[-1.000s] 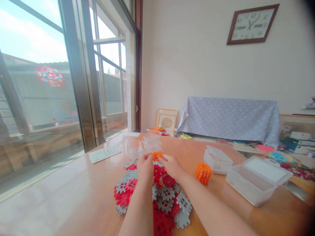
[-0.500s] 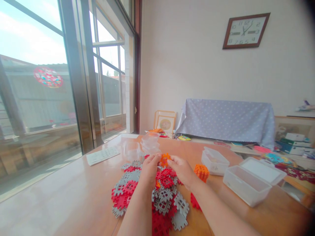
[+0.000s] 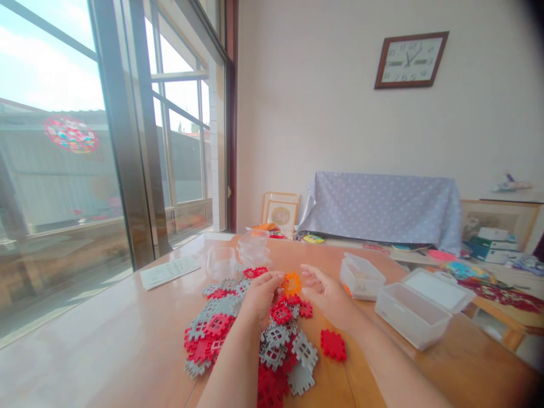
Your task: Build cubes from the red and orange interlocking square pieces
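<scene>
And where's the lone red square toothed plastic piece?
In the head view, right of centre, the red piece lies on the glossy brown table, between the red and grey plastic pile and the right forearm.

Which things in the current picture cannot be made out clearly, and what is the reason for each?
- Orange object beside the clear box: head view, mostly hidden by the right grip.
- Orange piece: head view, its edge at the left grip is covered by fingers.
- Red pieces: head view, cut off by the bottom edge.
- Printed sheet: head view, marks too small and blurred to read.
</scene>
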Tool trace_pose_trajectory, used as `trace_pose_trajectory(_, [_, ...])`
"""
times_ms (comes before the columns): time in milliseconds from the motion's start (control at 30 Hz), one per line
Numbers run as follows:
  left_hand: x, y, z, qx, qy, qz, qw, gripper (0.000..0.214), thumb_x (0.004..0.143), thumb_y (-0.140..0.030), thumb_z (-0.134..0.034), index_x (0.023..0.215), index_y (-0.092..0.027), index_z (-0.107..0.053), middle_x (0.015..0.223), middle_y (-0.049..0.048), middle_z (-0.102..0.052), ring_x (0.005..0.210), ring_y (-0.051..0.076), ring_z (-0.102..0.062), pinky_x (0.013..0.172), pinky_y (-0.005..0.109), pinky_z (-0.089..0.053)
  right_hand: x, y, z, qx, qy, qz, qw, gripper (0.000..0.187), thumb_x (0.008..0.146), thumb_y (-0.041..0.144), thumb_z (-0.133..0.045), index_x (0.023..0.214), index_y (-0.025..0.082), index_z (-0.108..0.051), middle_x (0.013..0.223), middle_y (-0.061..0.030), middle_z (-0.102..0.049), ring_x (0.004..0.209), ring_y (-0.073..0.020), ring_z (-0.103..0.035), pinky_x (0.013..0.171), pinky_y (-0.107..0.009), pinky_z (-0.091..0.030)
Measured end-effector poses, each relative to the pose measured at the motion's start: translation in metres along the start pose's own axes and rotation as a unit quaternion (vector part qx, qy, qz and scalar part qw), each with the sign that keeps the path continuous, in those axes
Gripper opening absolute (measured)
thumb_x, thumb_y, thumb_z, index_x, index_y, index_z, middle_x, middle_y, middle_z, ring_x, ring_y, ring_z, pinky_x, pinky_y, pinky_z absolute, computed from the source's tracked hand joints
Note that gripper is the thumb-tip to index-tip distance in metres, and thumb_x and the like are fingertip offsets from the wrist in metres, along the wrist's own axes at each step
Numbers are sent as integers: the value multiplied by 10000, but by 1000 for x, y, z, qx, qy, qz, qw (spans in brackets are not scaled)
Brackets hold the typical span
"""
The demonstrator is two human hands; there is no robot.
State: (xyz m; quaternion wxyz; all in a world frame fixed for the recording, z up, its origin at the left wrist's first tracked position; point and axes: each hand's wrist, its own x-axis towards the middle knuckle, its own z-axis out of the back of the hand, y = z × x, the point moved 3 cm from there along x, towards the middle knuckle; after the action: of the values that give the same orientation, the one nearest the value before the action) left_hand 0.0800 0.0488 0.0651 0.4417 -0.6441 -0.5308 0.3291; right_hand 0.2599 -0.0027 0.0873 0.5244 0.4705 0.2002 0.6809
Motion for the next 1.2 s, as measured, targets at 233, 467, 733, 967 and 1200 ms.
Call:
trace_pose_trajectory(233, [-1, 4, -7, 17, 37, 12, 999, 351, 661, -353, -815, 914, -126, -729, 712, 2, -608, 573, 66, -477, 567, 199, -364, -5, 23, 9, -130, 69, 91, 985, 571, 783, 274, -695, 1342, 276, -579, 1281, -56, -588, 1211, -227, -555, 1064, -372, -425])
trace_pose_trajectory(467, [-4, 1, -10, 27, 46, -15, 998, 336, 663, -310, -809, 926, -160, -664, 733, -14, -609, 583, 71, -505, 576, 200, -377, -5, 17, 7, -142, 70, 77, 984, 571, 740, 288, -734, 1291, 255, -589, 1233, -57, -603, 1174, -228, -571, 1026, -365, -449])
trace_pose_trajectory(733, [-6, -2, -8, 49, -12, -9, 999, 413, 682, -357, -795, 1021, -179, -641, 869, 34, -692, 674, 104, -603, 619, 218, -408, 7, -12, 39, -113, 46, 32, 992, 546, 732, 331, -738, 1255, 243, -611, 1149, -53, -624, 1077, -224, -597, 963, -361, -455])
trace_pose_trajectory(967, [4, 3, 3, 58, -66, 1, 996, 394, 662, -403, -789, 937, -163, -640, 832, 62, -713, 628, 101, -582, 590, 215, -376, 4, -73, 99, -100, 1, -133, 986, 599, 719, 390, -729, 1279, 213, -609, 822, 17, -578, 732, -165, -563, 686, -295, -437])
trace_pose_trajectory(1200, [5, 3, 5, 67, -73, 4, 995, 384, 673, -414, -774, 937, -170, -641, 820, 50, -704, 651, 118, -596, 627, 234, -400, -5, -88, 100, -44, 3, -211, 977, 622, 696, 355, -711, 1275, 156, -604, 646, 67, -489, 620, -149, -526, 609, -273, -383])
